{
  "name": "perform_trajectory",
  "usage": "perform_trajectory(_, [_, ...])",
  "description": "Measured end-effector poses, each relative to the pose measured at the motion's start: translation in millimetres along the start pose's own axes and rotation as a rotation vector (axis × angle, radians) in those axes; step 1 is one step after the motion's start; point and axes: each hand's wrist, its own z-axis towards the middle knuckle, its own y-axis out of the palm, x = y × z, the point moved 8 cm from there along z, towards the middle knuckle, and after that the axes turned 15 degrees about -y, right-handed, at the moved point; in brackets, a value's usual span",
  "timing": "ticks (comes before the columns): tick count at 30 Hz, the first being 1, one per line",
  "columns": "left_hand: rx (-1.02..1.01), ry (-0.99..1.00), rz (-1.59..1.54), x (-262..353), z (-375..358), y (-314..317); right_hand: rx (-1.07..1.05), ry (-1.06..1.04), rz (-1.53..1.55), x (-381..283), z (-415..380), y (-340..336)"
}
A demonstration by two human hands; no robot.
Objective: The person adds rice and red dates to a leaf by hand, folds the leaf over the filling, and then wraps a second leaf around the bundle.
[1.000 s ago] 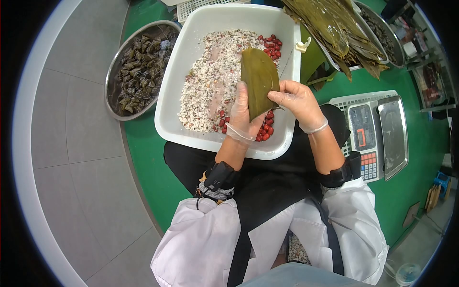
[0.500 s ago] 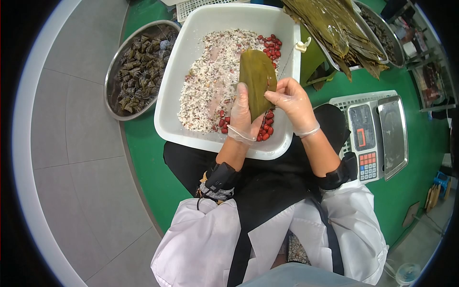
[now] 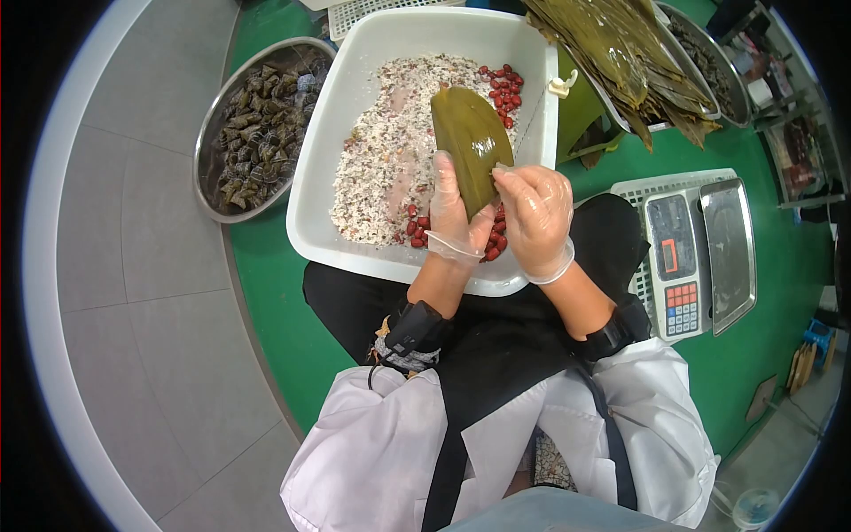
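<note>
Currently: gloved left hand (image 3: 455,217) closed around lower end of folded green leaf (image 3: 470,142), gloved right hand (image 3: 534,217) pinching leaf's right edge between curled fingertips, leaf upright above white tub (image 3: 328,133) of mixed rice (image 3: 381,160) and red beans (image 3: 503,87).

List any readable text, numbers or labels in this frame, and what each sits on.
None can be read.
Scale: its small display and coloured keypad carry marks too small and blurred to make out.
Leaf held by the left hand and right hand, white tub, metal bowl: no print visible.
</note>
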Motion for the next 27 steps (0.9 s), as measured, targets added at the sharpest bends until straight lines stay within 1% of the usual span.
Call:
perform_trajectory(2, [-0.021, 0.007, 0.026, 1.9, -0.6, 0.6, -0.025, -0.061, 0.055, -7.4, 2.0, -2.0])
perform_trajectory(6, [-0.063, 0.004, 0.035, 1.2, 1.3, 1.8, -0.044, -0.088, 0.059, -11.2, -5.1, -0.2])
perform_trajectory(9, [-0.040, -0.018, 0.039, -0.7, -0.9, 2.0, -0.057, -0.137, -0.009, -14.8, -8.7, 0.5])
perform_trajectory(11, [-0.036, -0.017, 0.028, -2.0, 0.6, 0.8, -0.133, -0.122, -0.031, -17.0, -8.4, 2.7])
perform_trajectory(16, [-0.015, -0.014, 0.020, -2.2, 0.9, 0.8, -0.194, -0.088, -0.029, -18.8, -13.5, 9.2])
perform_trajectory(17, [-0.043, -0.018, -0.016, -3.4, 2.7, 0.4, -0.212, -0.070, -0.027, -19.1, -14.3, 11.3])
perform_trajectory(21, [-0.083, -0.025, -0.054, -4.7, 3.3, 1.8, -0.200, -0.032, 0.020, -21.1, -18.9, 15.6])
perform_trajectory(27, [-0.092, -0.036, -0.046, -4.9, 2.5, 2.4, -0.255, 0.002, 0.081, -20.7, -22.1, 20.9])
